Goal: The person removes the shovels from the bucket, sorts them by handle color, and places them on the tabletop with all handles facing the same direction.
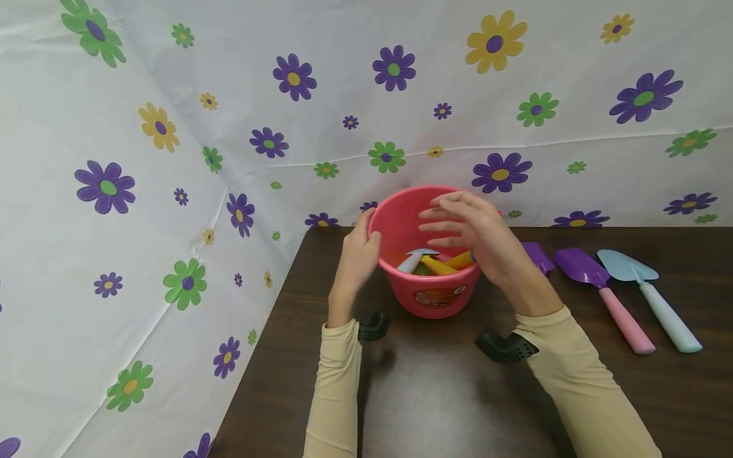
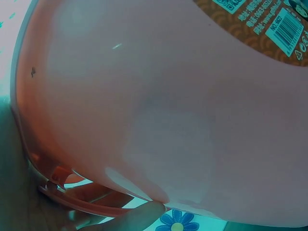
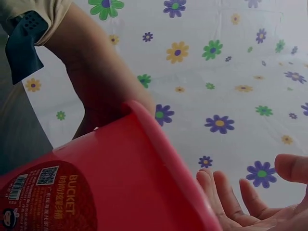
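Note:
A pink plastic bucket (image 1: 404, 292) with a round printed label stands on the table. My left hand (image 1: 356, 259) grips its left rim, thumb toward the inside. In the left wrist view, fingers (image 2: 142, 216) reach behind the bucket wall, beside the handle strip. Over the right side of the opening is my right hand (image 1: 482, 232), its fingers spread and nothing in them; the right wrist view shows those fingers (image 3: 250, 216) just beyond the rim. Inside the bucket lie a pale blue tool (image 1: 410, 261) and pieces with yellow handles (image 1: 439, 266).
Right of the bucket lie a purple-bladed hand shovel with a pink handle (image 1: 624, 321), a light blue trowel (image 1: 669, 318) and another purple blade (image 1: 537, 256), partly behind my right arm. A flower-printed white sheet (image 1: 321, 127) borders the dark table (image 1: 298, 381) at the back and left.

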A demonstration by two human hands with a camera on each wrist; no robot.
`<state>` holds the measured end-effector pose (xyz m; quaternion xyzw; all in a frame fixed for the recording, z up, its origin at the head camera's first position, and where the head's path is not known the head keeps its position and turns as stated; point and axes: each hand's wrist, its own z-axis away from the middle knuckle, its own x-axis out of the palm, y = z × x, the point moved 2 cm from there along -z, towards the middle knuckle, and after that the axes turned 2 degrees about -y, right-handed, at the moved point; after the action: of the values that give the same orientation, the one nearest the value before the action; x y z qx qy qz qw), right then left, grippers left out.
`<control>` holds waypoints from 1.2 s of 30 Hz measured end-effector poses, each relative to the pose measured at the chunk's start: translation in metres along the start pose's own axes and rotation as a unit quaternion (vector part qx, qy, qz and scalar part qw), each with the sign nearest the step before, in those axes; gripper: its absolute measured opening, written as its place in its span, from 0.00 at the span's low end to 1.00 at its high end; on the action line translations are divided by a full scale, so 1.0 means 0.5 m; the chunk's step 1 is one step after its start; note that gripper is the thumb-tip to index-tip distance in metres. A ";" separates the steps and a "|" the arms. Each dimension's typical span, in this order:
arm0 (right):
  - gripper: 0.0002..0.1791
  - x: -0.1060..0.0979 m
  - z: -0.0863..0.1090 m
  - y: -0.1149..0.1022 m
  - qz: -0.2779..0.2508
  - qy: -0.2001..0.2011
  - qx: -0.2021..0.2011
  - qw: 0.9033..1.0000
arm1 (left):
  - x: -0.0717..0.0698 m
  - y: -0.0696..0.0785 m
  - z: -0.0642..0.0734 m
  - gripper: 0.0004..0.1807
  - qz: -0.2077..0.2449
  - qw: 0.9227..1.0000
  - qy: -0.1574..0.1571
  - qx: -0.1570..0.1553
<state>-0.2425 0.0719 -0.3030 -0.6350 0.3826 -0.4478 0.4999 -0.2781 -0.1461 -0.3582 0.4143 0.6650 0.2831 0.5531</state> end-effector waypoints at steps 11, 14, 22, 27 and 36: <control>0.19 0.009 -0.021 0.017 0.065 -0.009 0.036 0.997 | 0.004 0.005 -0.002 0.30 0.000 1.000 -0.007 0.002; 0.20 0.012 -0.026 0.022 0.099 -0.020 0.045 0.994 | 0.004 0.006 -0.002 0.30 -0.001 1.000 -0.005 0.002; 0.24 0.025 -0.040 0.034 0.220 -0.075 0.073 0.970 | 0.004 0.007 -0.001 0.30 0.000 1.000 -0.005 -0.003; 0.23 0.032 -0.041 0.037 0.287 -0.093 0.071 0.951 | 0.004 0.007 0.000 0.31 0.000 1.000 -0.008 -0.003; 0.21 0.044 -0.051 0.045 0.362 -0.109 0.091 0.921 | -0.001 0.003 0.002 0.30 -0.001 1.000 -0.004 -0.011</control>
<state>-0.2609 0.0393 -0.3184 -0.4501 0.4873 -0.1973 0.7218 -0.2766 -0.1457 -0.3571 0.4091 0.6599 0.2882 0.5604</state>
